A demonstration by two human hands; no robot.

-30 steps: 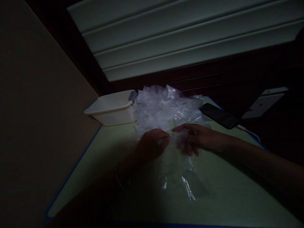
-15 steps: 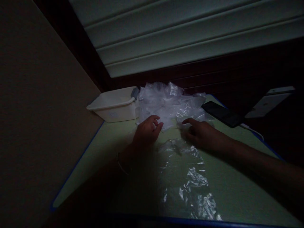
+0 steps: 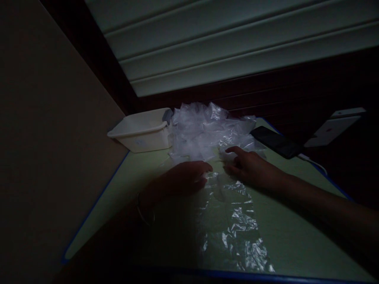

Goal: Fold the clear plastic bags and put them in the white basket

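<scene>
A clear plastic bag (image 3: 227, 228) lies flat and creased on the pale green table, running towards its front edge. At the bag's far left corner is my left hand (image 3: 188, 177), its fingers and thumb curled around a pale bit of plastic. My right hand (image 3: 250, 165) rests at the bag's far right corner, the index finger stretched out and apart from the thumb. Its fingertips are close to a heap of crumpled clear plastic bags (image 3: 201, 130) behind both hands. Dim light hides the exact finger contacts.
A white plastic bin (image 3: 145, 136) with a grey handle stands left of the heap. To the right lies a dark phone (image 3: 276, 142) with a white cable (image 3: 310, 159). A pale device (image 3: 331, 130) is further right. The green table (image 3: 296, 225) has a blue edge.
My left hand has come back from the heap, towards me and slightly right, to the flat bag's far edge. My right hand has barely moved.
</scene>
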